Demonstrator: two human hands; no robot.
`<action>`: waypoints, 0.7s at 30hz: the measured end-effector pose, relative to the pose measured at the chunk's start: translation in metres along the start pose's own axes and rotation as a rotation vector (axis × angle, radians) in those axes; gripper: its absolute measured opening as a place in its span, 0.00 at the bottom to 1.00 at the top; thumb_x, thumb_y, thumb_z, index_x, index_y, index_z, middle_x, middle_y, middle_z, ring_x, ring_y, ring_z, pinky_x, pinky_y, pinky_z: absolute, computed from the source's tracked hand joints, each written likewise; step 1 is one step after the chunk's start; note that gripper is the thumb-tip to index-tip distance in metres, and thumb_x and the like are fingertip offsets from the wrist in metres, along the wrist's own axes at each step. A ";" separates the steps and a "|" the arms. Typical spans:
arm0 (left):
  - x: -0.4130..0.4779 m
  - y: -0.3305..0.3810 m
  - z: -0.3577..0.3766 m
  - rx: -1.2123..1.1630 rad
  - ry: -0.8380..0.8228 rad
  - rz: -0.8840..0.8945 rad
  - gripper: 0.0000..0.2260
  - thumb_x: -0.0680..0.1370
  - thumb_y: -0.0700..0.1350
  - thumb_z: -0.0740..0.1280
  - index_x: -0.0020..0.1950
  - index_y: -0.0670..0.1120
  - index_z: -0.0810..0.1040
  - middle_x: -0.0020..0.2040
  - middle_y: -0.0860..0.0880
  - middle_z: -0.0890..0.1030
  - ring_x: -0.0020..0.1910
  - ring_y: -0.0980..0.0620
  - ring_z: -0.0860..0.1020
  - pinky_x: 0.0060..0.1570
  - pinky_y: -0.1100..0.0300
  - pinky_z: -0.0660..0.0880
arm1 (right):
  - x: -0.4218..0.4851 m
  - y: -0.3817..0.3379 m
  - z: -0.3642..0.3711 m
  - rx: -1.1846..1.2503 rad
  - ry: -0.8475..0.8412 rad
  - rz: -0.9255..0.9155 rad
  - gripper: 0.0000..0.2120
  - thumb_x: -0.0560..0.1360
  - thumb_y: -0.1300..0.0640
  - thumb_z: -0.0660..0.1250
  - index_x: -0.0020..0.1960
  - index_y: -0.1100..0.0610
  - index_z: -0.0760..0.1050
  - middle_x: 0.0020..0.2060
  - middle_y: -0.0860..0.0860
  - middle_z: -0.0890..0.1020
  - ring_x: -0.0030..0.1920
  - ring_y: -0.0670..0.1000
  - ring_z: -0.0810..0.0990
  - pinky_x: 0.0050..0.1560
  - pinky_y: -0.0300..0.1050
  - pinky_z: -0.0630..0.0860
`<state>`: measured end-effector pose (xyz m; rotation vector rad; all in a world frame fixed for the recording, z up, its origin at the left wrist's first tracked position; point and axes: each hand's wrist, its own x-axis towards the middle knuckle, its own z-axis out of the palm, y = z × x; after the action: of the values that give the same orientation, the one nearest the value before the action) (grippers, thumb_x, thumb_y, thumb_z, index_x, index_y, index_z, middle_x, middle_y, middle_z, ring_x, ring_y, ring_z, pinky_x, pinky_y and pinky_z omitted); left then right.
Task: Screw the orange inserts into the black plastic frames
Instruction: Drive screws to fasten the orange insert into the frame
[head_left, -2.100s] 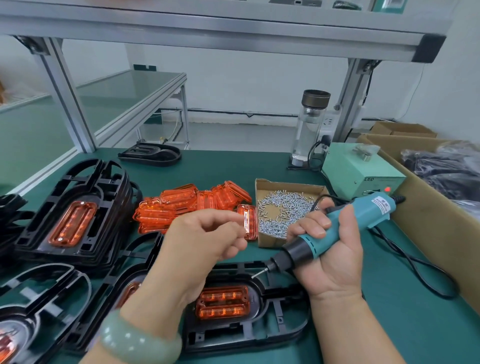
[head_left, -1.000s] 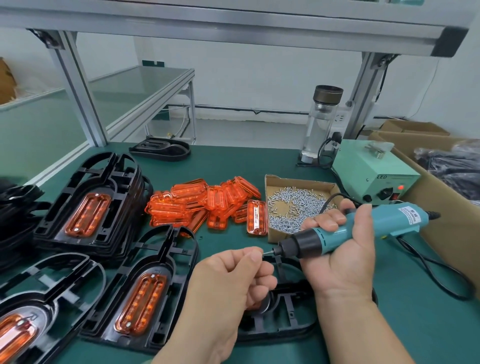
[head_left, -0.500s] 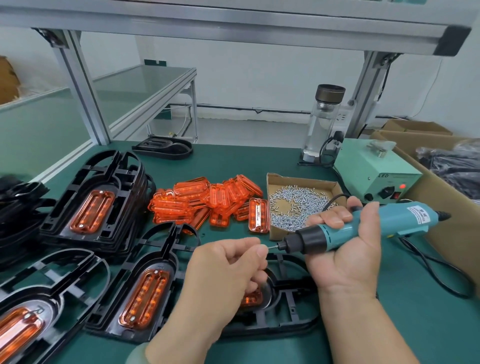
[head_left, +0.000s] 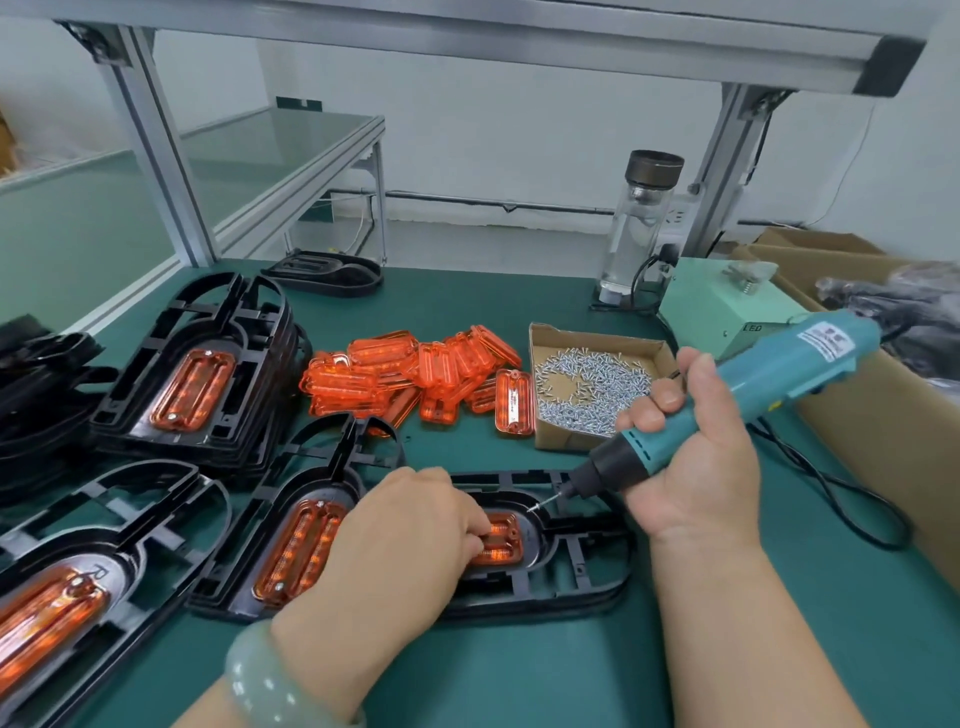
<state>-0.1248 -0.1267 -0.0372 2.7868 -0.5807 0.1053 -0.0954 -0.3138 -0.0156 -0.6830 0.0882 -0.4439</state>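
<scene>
In front of the screw box (head_left: 555, 444), holds the orange insert (head_left: 503, 540) in the black frame (head_left: 576, 569) under curled left hand (head_left: 410, 530), grips screwdriver (head_left: 769, 384) in right hand (head_left: 696, 462). Right of the box, "LED" on green unit (head_left: 727, 306).

Finding: you are at a factory assembly bench. The green-topped bench (head_left: 519, 675) stands under an aluminium frame (head_left: 156, 145) with an overhead beam. Stacks of identical black frames (head_left: 208, 353) crowd its left edge. A heap of orange inserts (head_left: 415, 369) lies mid-surface, just beside an open cardboard tray (head_left: 566, 441) of loose screws. A corded electric screwdriver (head_left: 779, 382) is in use, its power box (head_left: 727, 306) near the far right corner. A carton (head_left: 883, 415) flanks the right edge. A second bench (head_left: 270, 150) stands beyond.
</scene>
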 end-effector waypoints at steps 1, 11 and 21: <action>0.001 -0.002 0.001 0.000 -0.007 -0.001 0.11 0.79 0.52 0.59 0.54 0.56 0.80 0.48 0.54 0.73 0.51 0.53 0.71 0.51 0.64 0.66 | 0.000 0.001 0.000 -0.021 -0.013 -0.002 0.08 0.70 0.52 0.68 0.46 0.52 0.72 0.27 0.45 0.70 0.24 0.44 0.68 0.31 0.37 0.67; 0.002 -0.003 0.004 -0.024 -0.036 -0.029 0.11 0.80 0.52 0.59 0.59 0.60 0.78 0.50 0.55 0.72 0.54 0.53 0.70 0.50 0.65 0.64 | -0.003 0.009 0.007 -0.162 -0.119 -0.034 0.06 0.74 0.57 0.67 0.47 0.56 0.71 0.27 0.48 0.70 0.24 0.46 0.69 0.29 0.38 0.68; 0.001 -0.002 0.005 -0.039 -0.024 -0.051 0.12 0.80 0.52 0.60 0.61 0.60 0.77 0.53 0.55 0.72 0.56 0.54 0.69 0.55 0.63 0.67 | -0.007 0.011 0.010 -0.249 -0.179 -0.055 0.02 0.73 0.57 0.66 0.44 0.54 0.73 0.27 0.48 0.71 0.23 0.46 0.69 0.27 0.37 0.68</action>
<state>-0.1228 -0.1267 -0.0428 2.7660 -0.5114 0.0489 -0.0953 -0.2977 -0.0152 -0.9686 -0.0460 -0.4260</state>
